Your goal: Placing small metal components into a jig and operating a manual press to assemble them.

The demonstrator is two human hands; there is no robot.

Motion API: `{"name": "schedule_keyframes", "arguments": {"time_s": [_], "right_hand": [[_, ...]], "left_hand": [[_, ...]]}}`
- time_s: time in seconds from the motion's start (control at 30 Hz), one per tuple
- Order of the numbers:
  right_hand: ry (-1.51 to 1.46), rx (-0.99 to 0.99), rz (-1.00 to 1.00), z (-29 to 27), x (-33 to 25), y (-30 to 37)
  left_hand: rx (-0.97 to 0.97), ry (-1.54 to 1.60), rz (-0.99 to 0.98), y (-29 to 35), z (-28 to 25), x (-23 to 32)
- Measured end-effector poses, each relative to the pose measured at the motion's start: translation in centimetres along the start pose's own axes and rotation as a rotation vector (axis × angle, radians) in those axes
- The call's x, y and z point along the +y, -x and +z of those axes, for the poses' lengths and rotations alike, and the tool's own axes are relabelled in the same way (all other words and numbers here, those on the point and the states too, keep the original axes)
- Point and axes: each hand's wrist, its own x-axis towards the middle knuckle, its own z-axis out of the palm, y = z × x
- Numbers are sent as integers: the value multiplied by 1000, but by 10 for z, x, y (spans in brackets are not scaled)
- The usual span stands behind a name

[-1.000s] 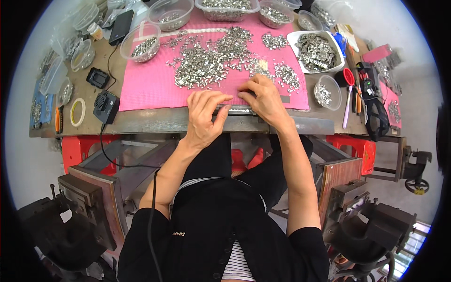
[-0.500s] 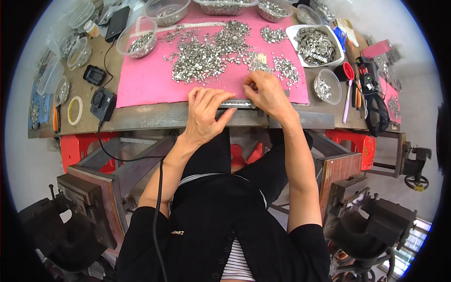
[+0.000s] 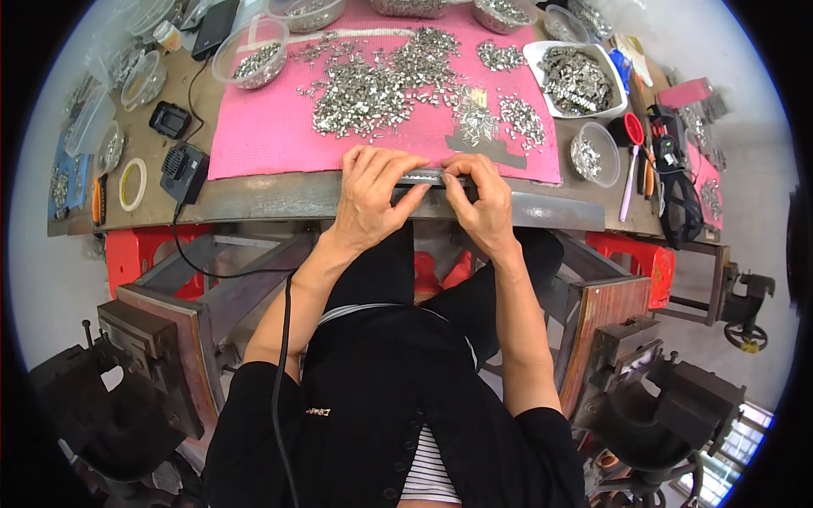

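Observation:
Both hands meet at the front edge of the bench, holding a narrow dark metal bar (image 3: 421,177) with a row of small silvery pieces along it. My left hand (image 3: 371,193) grips its left part between thumb and fingers. My right hand (image 3: 481,203) pinches the right end, fingers bent. Just beyond lies a flat grey metal strip (image 3: 495,153) on the pink mat (image 3: 279,152). A big heap of small silver metal pieces (image 3: 360,102) covers the mat's middle, with a small pile of thin shiny pieces (image 3: 477,127) nearer my right hand.
A white tray (image 3: 537,54) of metal parts and a clear tub (image 3: 611,165) stand on the right, near a red-and-purple spoon (image 3: 627,182). To the left are a clear bowl (image 3: 222,63), a black charger (image 3: 185,173) with a cable, and a tape roll (image 3: 124,190). Vises (image 3: 677,406) flank me below.
My right hand has come down toward me from beside the small pile and now pinches the bar's right end. The grey strip shows more fully. My left hand keeps its grip.

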Motion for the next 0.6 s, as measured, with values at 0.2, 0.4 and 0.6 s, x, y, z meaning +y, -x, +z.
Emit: {"name": "schedule_keyframes", "arguments": {"time_s": [0.2,0.4,0.6], "right_hand": [[326,8,-232,-1,-4,3],[316,-4,-243,-6,0,6],[-37,260,110,-14,13,19]], "left_hand": [[-57,4,-62,-1,-4,4],[-105,-65,-87,-33,6,6],[-336,-65,55,-69,36,-5]]}}
